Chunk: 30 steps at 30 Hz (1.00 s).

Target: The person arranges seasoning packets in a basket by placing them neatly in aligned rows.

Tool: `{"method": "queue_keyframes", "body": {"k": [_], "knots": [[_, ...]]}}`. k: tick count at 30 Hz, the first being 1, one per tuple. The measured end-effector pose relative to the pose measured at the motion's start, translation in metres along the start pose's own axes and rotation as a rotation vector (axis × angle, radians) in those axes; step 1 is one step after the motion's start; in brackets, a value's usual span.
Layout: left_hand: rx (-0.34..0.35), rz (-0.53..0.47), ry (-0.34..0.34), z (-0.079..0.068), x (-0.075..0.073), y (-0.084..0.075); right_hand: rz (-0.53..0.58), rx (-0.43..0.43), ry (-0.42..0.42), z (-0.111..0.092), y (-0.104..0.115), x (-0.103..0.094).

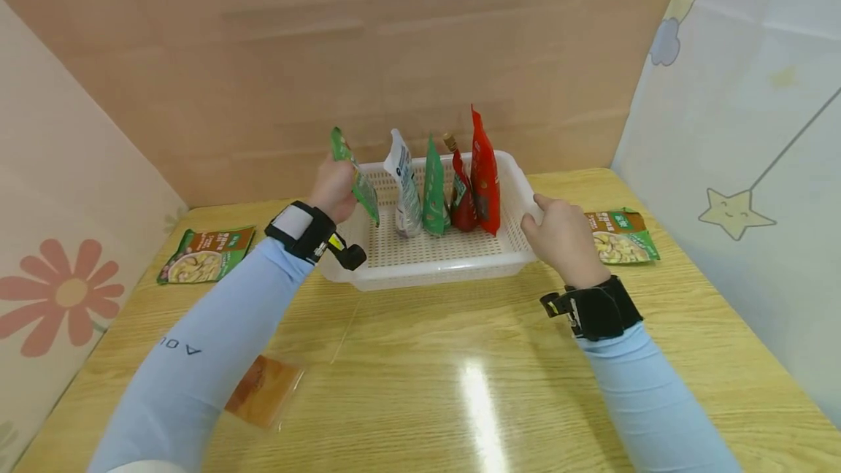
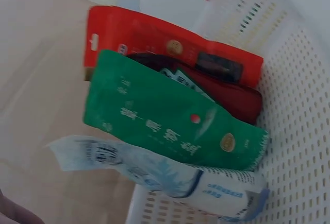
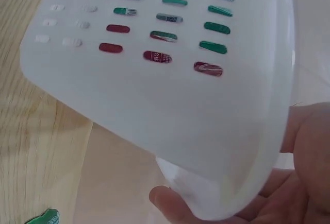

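Note:
My left hand (image 1: 333, 187) pinches a green packet (image 1: 358, 179), holding it upright above the left end of a white plastic basket (image 1: 447, 271). In the left wrist view only a bit of that hand (image 2: 18, 213) shows, and its packet is out of sight. With my right hand (image 1: 561, 236) I grip the basket's right rim; the right wrist view has fingers (image 3: 172, 203) curled round the rim's corner. Inside the basket stand a white-and-blue pouch (image 1: 406, 192), a green pouch (image 1: 434, 192), a dark red bottle-like item (image 1: 463, 199) and a tall red pouch (image 1: 485, 177).
A green-and-brown food packet (image 1: 209, 254) lies on the wooden table (image 1: 407, 378) left of the basket, a similar one (image 1: 620, 237) to its right. A clear packet with orange-brown contents (image 1: 263, 391) lies near the left forearm. A brown-covered wall (image 1: 394, 57) stands behind.

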State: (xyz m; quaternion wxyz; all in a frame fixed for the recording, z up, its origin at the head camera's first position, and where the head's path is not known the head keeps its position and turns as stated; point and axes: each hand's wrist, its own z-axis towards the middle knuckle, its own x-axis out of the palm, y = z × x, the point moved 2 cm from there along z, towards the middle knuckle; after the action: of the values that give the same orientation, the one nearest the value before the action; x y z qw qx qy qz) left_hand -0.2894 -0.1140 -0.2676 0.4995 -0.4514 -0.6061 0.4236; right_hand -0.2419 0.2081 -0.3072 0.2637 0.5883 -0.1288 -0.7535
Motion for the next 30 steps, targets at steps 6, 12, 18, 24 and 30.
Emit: {"method": "queue_keyframes", "body": {"k": [6,12,18,24,30], "knots": [[-0.159,0.01,-0.025,0.009,0.012,0.011,0.014,0.007,-0.002,0.002,-0.002,0.001],[-0.202,-0.009,0.066,0.011,0.024,0.024,-0.007,-0.003,0.004,0.003,-0.003,0.001],[-0.243,0.038,0.157,0.01,0.024,0.036,-0.005,-0.028,0.012,0.003,-0.002,0.003],[-0.328,0.188,0.272,0.016,0.024,0.042,-0.01,-0.038,-0.004,0.003,-0.002,0.004],[-0.35,0.261,0.195,0.023,0.024,0.045,-0.01,-0.032,0.008,0.002,-0.003,0.004]]}}
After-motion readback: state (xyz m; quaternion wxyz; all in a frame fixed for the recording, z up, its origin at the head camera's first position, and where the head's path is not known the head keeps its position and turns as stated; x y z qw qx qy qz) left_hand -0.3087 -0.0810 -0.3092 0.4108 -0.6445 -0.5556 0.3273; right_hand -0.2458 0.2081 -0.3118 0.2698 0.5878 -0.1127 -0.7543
